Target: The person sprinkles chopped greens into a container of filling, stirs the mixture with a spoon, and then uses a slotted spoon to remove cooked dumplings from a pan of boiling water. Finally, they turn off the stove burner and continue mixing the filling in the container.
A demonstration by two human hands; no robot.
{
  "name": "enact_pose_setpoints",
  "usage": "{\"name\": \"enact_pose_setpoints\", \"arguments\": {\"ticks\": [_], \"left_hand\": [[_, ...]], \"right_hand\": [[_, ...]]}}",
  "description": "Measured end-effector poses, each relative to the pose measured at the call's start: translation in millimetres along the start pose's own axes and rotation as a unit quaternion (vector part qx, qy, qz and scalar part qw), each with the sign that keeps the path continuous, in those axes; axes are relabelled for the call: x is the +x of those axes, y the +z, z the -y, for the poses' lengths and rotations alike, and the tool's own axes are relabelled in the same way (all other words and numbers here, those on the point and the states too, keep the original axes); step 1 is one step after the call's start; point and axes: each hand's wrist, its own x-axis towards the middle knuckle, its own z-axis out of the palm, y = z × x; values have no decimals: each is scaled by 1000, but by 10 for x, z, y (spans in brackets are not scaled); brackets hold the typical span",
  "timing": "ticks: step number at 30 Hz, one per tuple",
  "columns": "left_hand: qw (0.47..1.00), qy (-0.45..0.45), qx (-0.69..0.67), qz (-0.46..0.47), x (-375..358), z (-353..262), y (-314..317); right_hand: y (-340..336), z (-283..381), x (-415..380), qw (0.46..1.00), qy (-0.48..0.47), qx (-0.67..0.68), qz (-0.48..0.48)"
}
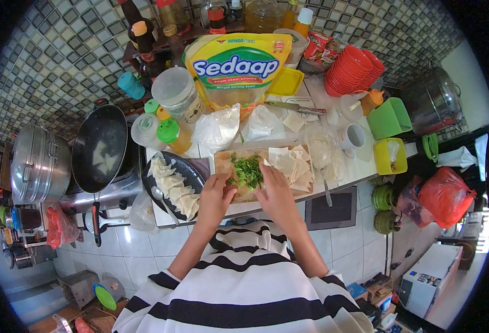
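Observation:
A pile of chopped green leaves [246, 170] lies on a brown board or paper [222, 161] at the counter's front edge. My left hand [217, 195] is at the left of the pile, fingers bent and thumb apart. On the other side, my right hand [274, 191] has its fingers stretched along the leaves and its thumb apart. Both hands are close to the leaves, and neither visibly holds anything. Beside my right hand sit stacked square wrappers [291, 166]. Left of my left hand, a black plate [192, 169] carries folded dumplings [172, 186] and a spoon [164, 202].
Behind the leaves stand a Sedaap oil pouch [236, 69], an open white packet [218, 129] and a knife [297, 108]. A pan [100, 147] with dumplings is on the stove at left. A white mug [353, 136] and red bowls [351, 71] are at right.

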Motion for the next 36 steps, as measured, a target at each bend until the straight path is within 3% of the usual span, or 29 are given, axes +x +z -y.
{"name": "enact_pose_setpoints", "arguments": {"ticks": [6,9,14,17,21,25,30,36], "left_hand": [[994,-84,-63,11,37,-52,60],[994,-57,-95,3,33,-14,98],[945,-168,-277,37,6,-8,45],[921,-171,-350,10,-70,105,72],[910,-200,-360,43,-97,142,-9],[904,-213,-370,39,-145,212,-55],[910,-217,-352,30,-192,208,-171],[907,-225,-355,-4,-222,169,-286]], "right_hand": [[145,3,273,991,-5,-76,109],[192,-7,348,987,-7,-114,111],[295,12,399,986,-24,-104,125],[379,14,401,989,-30,-79,121],[461,-52,417,989,-76,-29,120],[262,66,435,987,-51,36,151],[357,205,384,994,-31,-73,81],[490,172,359,987,-42,-121,96]]}}
